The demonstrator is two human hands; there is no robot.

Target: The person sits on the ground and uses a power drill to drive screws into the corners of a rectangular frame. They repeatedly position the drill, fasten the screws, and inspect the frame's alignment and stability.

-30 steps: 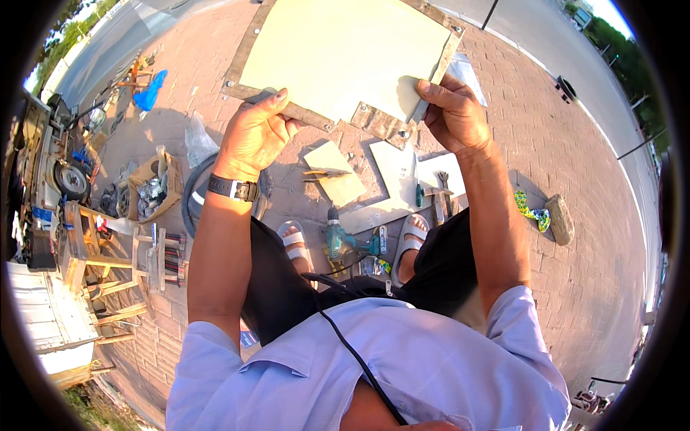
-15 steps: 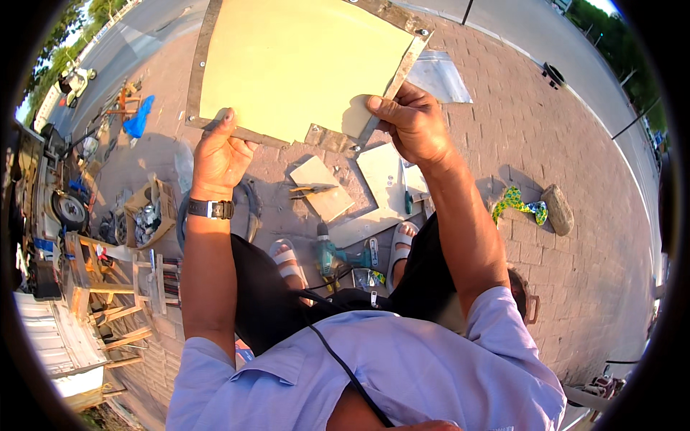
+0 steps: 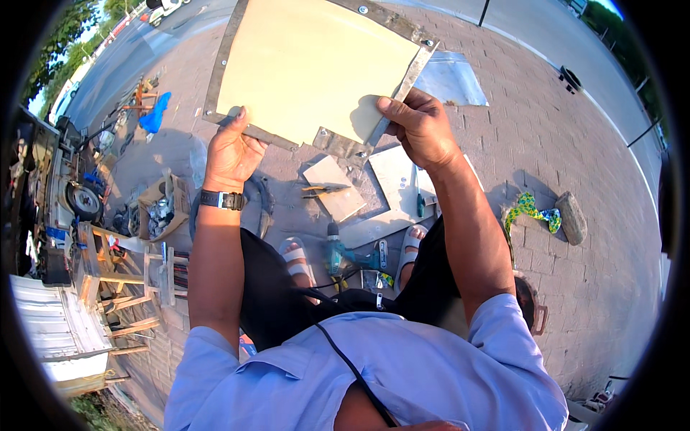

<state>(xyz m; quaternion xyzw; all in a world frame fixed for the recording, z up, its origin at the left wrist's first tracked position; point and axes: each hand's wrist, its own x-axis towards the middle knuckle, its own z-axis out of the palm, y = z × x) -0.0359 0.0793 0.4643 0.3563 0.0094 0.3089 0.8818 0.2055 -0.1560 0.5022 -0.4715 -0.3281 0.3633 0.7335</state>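
Observation:
A pale yellow panel point(image 3: 309, 72), edged with screwed-on grey metal strips, is raised in front of me, its top cut off by the picture. My left hand point(image 3: 235, 152) grips its lower left edge, thumb on the face and fingers behind. At the lower right corner my right hand point(image 3: 422, 126) pinches the edge the same way. A small metal plate point(image 3: 338, 143) is fixed along the bottom edge between the hands. On the paving beneath lie a flat board piece point(image 3: 335, 190) with yellow-handled pliers point(image 3: 325, 191) on it, and a larger pale board point(image 3: 392, 179) with a screwdriver point(image 3: 420, 201).
A teal cordless drill point(image 3: 352, 255) lies between my feet. To the left stand a cardboard box point(image 3: 164, 208) of metal parts, a wooden frame point(image 3: 97, 269) and a wheeled vehicle point(image 3: 80, 201). At right a stone point(image 3: 571, 218) lies beside a patterned cloth point(image 3: 528, 207); a clear plastic bag point(image 3: 454, 79) lies beyond.
My view has turned slightly, so the surroundings sit further right in the picture. Both hands keep their hold on the panel. A white scooter on the road has moved further away.

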